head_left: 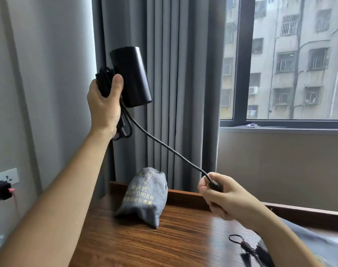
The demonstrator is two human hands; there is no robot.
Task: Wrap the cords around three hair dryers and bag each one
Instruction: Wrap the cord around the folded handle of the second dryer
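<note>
My left hand (103,102) holds a black hair dryer (132,76) up in front of the curtain, gripping its folded handle with several turns of cord wound round it. The black cord (164,146) runs taut down and right to my right hand (220,196), which grips the plug end above the table. A filled grey bag (145,199) printed "HAIR DRIER" stands on the wooden table (174,241). Another grey bag (314,245) with a black drawstring (241,243) lies at the table's right, partly under my right forearm.
A grey curtain (174,83) hangs behind the table, with a window (299,58) to its right. On the left wall a socket (2,183) holds a black plug. The table has a raised back rim (185,195).
</note>
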